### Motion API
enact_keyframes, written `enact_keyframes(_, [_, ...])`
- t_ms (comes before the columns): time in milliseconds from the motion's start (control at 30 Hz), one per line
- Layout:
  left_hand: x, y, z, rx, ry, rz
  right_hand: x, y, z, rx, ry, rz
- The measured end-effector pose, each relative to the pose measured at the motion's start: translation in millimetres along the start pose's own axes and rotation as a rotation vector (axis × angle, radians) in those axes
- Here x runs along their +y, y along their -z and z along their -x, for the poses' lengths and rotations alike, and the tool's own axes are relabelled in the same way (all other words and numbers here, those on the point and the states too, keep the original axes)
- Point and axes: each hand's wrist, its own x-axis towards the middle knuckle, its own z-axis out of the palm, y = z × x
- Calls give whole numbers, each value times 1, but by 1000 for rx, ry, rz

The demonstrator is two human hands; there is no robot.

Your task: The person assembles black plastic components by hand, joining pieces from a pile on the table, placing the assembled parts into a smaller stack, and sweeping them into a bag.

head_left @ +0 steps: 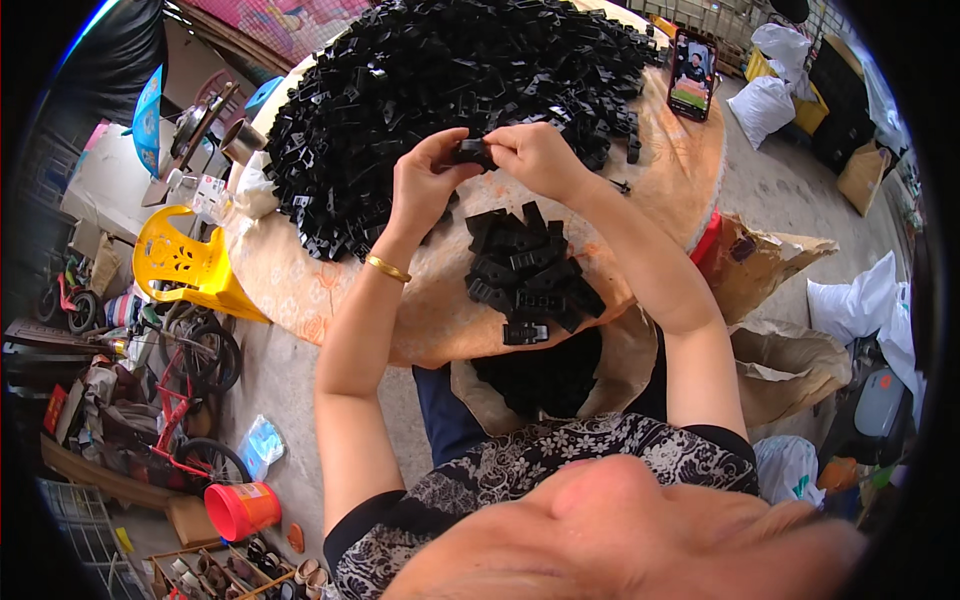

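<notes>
Both my hands meet above the table, at the near edge of a large heap of black plastic parts. My left hand has its thumb and fingers closed round one small black plastic part. On the other end of that part, the thumb and fingertips of my right hand pinch; whether they hold a second piece there is hidden. A smaller pile of black plastic parts lies on the table nearer to me, below my hands. The exact kind of these parts cannot be made out.
A patterned orange cloth covers the round table. A phone stands at its right edge. An open paper sack with black parts sits at my lap. A yellow chair is at left, brown paper bags at right.
</notes>
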Motion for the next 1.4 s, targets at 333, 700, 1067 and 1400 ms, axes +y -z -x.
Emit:
enact_keyframes(333, [7,3,3,23,284,656,-5,-6,-1,26,-55,-100])
enact_keyframes(700, [25,12,5,-67,77,533,6,16,-13,-135,-215,-703])
enact_keyframes(1067, [9,-17,8,-415,68,147,52,-8,-23,-14,277,759])
enact_keyframes(1400, [-23,-10,-18,61,-188,-662,48,25,-27,525,121,250])
